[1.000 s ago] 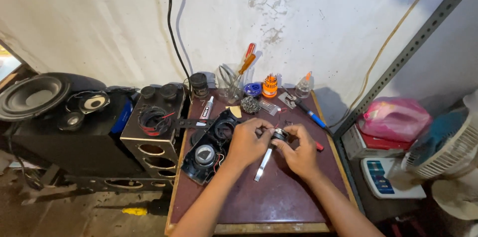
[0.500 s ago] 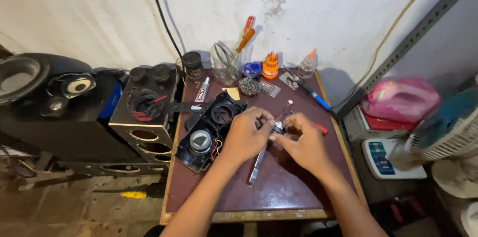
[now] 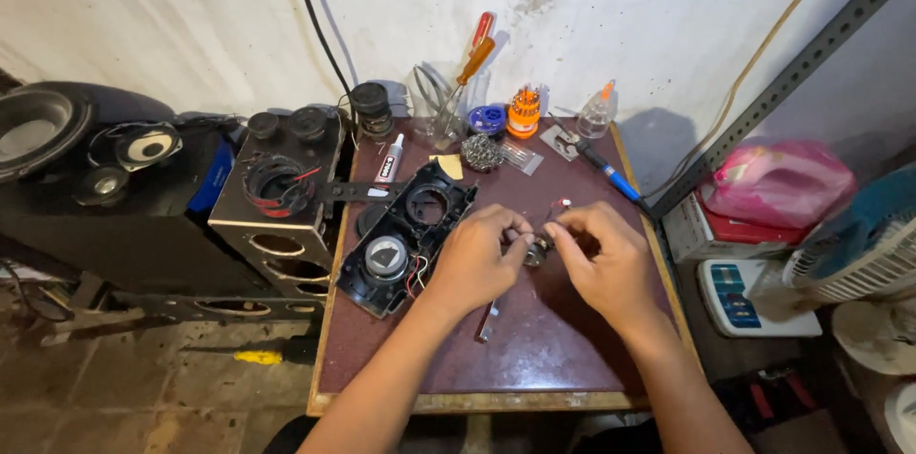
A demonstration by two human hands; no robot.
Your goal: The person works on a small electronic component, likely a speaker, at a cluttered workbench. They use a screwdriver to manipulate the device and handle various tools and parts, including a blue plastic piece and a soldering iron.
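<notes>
There was only one view, from a camera worn on the person's head, and it looked steeply down and forward over the small brown table (image 3: 572,359) toward the white wall (image 3: 191,25) behind it. It stood quite near, so both forearms entered from the bottom edge, and the left hand (image 3: 474,258) and right hand (image 3: 606,258) met near the middle of the picture. At the sides it also took in the black speaker box (image 3: 277,216) on the left and the metal shelf (image 3: 792,72) on the right.

Stained white wall (image 3: 172,25), grimy floor (image 3: 114,406)

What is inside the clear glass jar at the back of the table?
Two screwdrivers with orange and red handles stand in the clear glass jar, beside thin metal tools. The glass blurs their tips, and what lies at the bottom.
</notes>
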